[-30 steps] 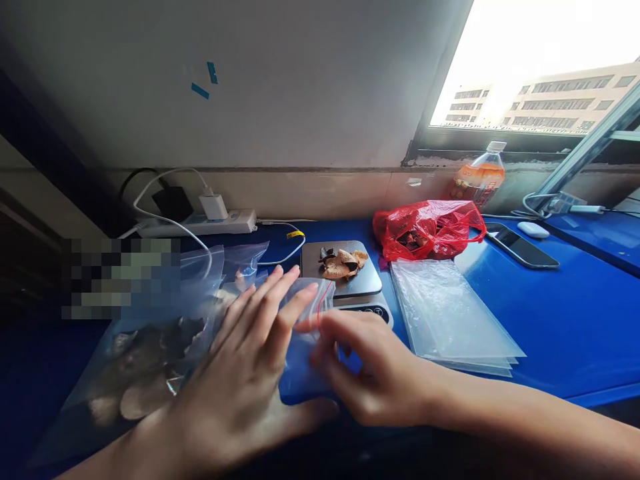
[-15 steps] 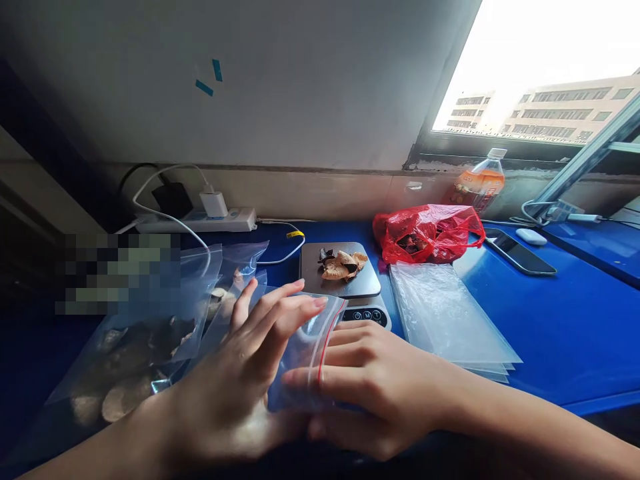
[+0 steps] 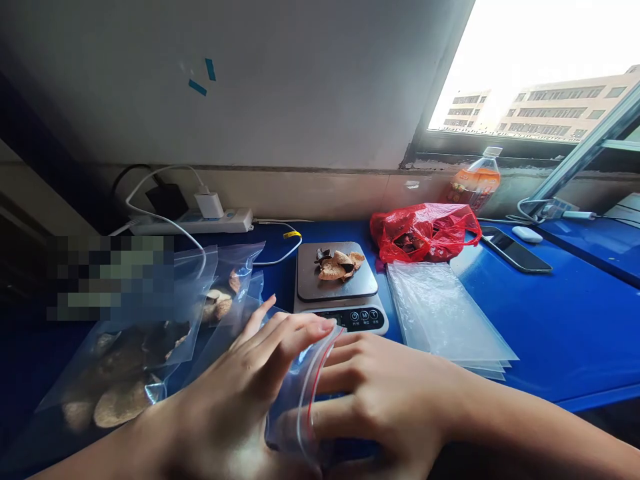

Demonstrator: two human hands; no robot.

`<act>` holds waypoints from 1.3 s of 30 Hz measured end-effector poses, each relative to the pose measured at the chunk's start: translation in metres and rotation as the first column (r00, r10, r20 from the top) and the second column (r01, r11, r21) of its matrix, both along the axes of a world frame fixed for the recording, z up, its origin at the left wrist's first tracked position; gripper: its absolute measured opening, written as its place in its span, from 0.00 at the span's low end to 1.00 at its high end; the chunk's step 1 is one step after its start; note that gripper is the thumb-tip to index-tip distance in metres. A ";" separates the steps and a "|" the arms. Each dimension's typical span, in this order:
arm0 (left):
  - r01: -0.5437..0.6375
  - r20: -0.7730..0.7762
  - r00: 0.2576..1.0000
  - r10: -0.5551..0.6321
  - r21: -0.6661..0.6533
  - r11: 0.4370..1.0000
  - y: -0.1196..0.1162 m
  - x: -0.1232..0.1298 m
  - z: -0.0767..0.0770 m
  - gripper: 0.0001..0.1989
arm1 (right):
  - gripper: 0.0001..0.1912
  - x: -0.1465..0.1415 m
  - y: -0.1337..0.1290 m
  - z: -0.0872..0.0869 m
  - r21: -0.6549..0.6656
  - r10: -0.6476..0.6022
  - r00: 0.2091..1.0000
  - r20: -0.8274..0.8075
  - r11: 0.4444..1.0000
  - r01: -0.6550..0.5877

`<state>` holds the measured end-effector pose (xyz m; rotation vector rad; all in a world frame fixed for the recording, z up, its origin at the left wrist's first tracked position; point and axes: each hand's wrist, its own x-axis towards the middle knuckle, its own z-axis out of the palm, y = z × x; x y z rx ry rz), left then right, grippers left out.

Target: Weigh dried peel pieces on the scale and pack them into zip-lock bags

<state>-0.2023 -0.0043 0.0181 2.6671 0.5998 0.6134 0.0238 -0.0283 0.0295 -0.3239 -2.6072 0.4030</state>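
A clear zip-lock bag point(image 3: 295, 393) with a red line along its mouth is between my hands, low in the view. My left hand point(image 3: 240, 380) holds it from the left, fingers long over its upper edge, thumb hidden. The fingers of my right hand point(image 3: 370, 393) are apart and reach into the gaping mouth of the bag; its thumb is mostly out of sight. Just beyond stands a kitchen scale point(image 3: 367, 283) with dried, mushroom-like pieces point(image 3: 343, 265) on its metal plate. My left fingers and the bag partly cover its display.
Filled clear bags point(image 3: 125, 360) lie at left. Right of the scale are a stack of flat bags point(image 3: 445, 313) and a red plastic bag point(image 3: 425, 230). A phone point(image 3: 517, 250), earphone case point(image 3: 527, 234), bottle point(image 3: 475, 179) and power strip point(image 3: 235, 221) with cables stand further back.
The mouth of the zip-lock bag has opened wider, with my right fingers now inside it. Both hands have come lower and nearer, uncovering more of the scale's buttons.
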 end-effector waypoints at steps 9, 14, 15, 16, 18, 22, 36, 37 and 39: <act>-0.224 0.020 0.975 0.223 0.038 0.974 0.003 0.002 0.012 0.50 | 0.06 0.024 0.029 0.010 0.023 -0.455 0.827 -0.330 0.872 0.489; -0.200 -0.028 0.979 0.201 0.038 0.979 -0.001 0.003 0.012 0.50 | 0.09 0.038 0.062 -0.007 0.065 -0.715 0.585 -0.382 0.611 0.789; -0.199 -0.033 0.979 0.200 0.036 0.979 -0.002 0.003 0.012 0.50 | 0.13 0.040 0.066 -0.009 0.075 -0.725 0.592 -0.352 0.609 0.790; -0.196 -0.037 0.980 0.198 0.036 0.980 -0.002 0.003 0.013 0.50 | 0.17 0.042 0.069 -0.011 0.085 -0.718 0.618 -0.320 0.627 0.774; -0.186 -0.046 0.981 0.188 0.042 0.982 -0.001 0.004 0.014 0.49 | 0.28 0.046 0.073 -0.012 0.092 -0.670 0.695 -0.261 0.699 0.709; -0.179 -0.075 0.980 0.184 0.060 0.982 0.001 0.007 0.016 0.44 | 0.32 0.048 0.075 -0.009 0.068 -0.593 0.780 -0.199 0.786 0.614; -0.338 -0.006 0.940 0.341 0.116 0.934 0.012 0.005 0.006 0.40 | 0.10 0.031 0.042 0.012 -0.006 -0.488 0.746 -0.453 0.838 0.545; -0.363 0.017 0.931 0.364 0.118 0.924 0.013 0.005 0.006 0.40 | 0.11 0.030 0.037 0.013 -0.033 -0.484 0.743 -0.462 0.847 0.531; -0.390 0.050 0.921 0.386 0.120 0.913 0.015 0.004 0.005 0.41 | 0.12 0.026 0.029 0.014 -0.064 -0.467 0.755 -0.460 0.866 0.497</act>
